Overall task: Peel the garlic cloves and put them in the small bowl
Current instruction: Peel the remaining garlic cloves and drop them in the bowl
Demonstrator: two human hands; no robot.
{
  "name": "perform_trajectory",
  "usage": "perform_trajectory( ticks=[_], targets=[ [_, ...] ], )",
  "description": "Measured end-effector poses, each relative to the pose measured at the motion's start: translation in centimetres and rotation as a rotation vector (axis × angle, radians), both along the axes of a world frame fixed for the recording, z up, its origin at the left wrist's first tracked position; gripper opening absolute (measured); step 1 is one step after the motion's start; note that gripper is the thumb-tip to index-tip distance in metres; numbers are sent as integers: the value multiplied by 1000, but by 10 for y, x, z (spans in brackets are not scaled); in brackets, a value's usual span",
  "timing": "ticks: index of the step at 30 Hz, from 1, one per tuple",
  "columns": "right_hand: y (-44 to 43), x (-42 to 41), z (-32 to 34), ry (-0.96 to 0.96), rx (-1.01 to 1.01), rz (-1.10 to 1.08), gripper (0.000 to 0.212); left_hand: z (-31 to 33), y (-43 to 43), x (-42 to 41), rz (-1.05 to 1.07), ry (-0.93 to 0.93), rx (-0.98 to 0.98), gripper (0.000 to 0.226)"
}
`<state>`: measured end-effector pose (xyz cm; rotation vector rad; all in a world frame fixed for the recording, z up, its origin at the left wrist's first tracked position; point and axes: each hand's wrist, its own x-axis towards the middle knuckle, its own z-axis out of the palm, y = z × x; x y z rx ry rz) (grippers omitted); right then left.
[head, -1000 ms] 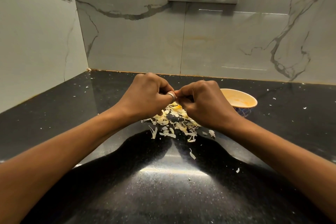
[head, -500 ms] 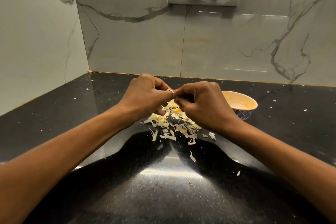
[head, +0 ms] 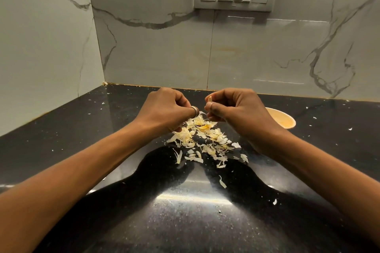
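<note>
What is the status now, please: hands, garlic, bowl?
Right hand pinches garlic clove above peel pile. Left hand curled, hold unclear. Small bowl behind right hand, way clear.

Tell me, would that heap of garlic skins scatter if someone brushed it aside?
Probably. The garlic skins look thin, curled and papery, so likely light and floppy. Stray flakes lie across the black counter, suggesting they drift easily.

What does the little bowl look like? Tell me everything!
The small bowl is round and shallow, pale creamy orange inside, and smooth like ceramic or plastic. It stands upright on the black counter, off to the right, behind the right hand, which hides its left part. What lies inside cannot be told.
</note>
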<state>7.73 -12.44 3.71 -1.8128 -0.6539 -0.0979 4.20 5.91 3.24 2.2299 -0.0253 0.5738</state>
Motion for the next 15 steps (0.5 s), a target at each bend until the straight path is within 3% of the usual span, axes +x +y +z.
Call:
perform_trajectory(
  ticks=[8,15],
  targets=[
    [1,3,-5,-144,-199,-38,15,4,-4,-3,-166,-156,-21,5],
    [2,-1,-5,-146,-249,-49,9,7,1,-3,-218,-136,210,6]
  ],
)
